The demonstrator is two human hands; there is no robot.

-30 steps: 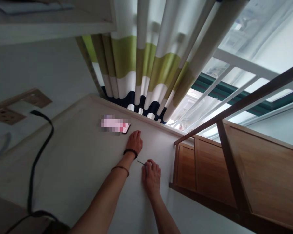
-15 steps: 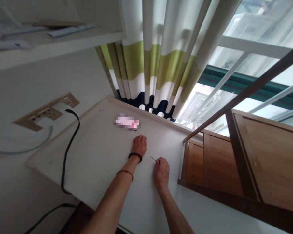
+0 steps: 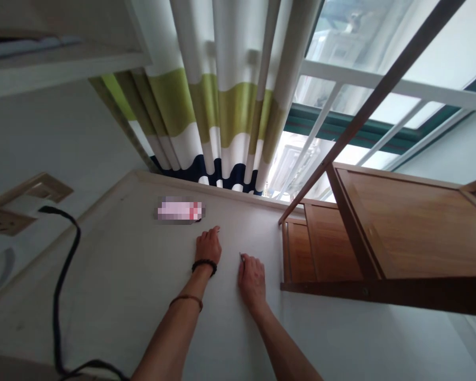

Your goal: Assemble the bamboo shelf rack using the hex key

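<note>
On the white tabletop (image 3: 115, 275), my left hand (image 3: 209, 246) is closed, with thumb and forefinger together toward the right. Whatever sits at those fingertips is too small to name. A dark beaded bracelet (image 3: 204, 266) and a thin brown band (image 3: 186, 301) circle that wrist and forearm. To the right and slightly nearer, my right hand (image 3: 253, 278) pinches a thin dark rod (image 3: 241, 256), whose short tip pokes out past the thumb. The hands are apart. Just beyond my left hand lies a pink and white item (image 3: 178, 210), blurred by pixelation.
A black cable (image 3: 59, 286) runs from the wall socket (image 3: 3, 222) down over the table's left side. Striped curtains (image 3: 218, 116) hang behind the far edge. At right stands a brown wooden rack (image 3: 329, 248), beside a window with white bars. A shelf (image 3: 67, 71) overhangs the upper left.
The view has swung right, so the scene sits further left. The rod in my right hand now points more away from me and shows less length. My left fingers have turned slightly.
</note>
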